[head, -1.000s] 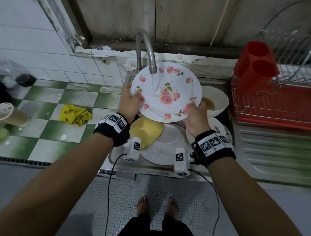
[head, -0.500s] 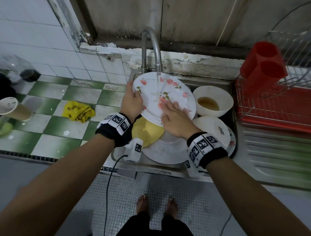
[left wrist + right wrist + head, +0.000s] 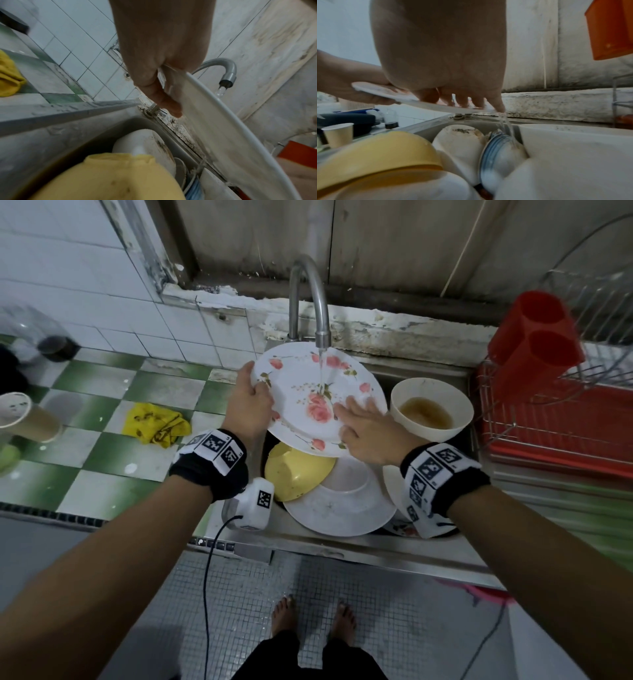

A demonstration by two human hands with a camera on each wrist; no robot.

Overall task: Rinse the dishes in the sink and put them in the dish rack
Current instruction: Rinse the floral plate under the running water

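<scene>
Since half a second ago: right hand [image 3: 368,433] has slid from the floral plate [image 3: 308,392] centre toward its right rim; plate tilt and stream much as before. A second ago both hands held the rim with the plate raised steeply.

Left hand [image 3: 251,405] grips the plate's left rim, thumb on the face, fingers [image 3: 164,100] curled underneath. Right hand lies flat on the wet face, fingers [image 3: 496,104] straight and spread, holding nothing.

Plate sits tilted under the faucet [image 3: 310,299], above the sink [image 3: 404,553]; water strikes near the middle and runs off the right edge.

Below: yellow bowl [image 3: 296,474], white plate [image 3: 342,508], and a white bowl [image 3: 431,409] of brown liquid just beside the plate's right rim. Dish rack [image 3: 555,419] stands to the right, past the sink edge, red holder [image 3: 534,337] at its near corner.
</scene>
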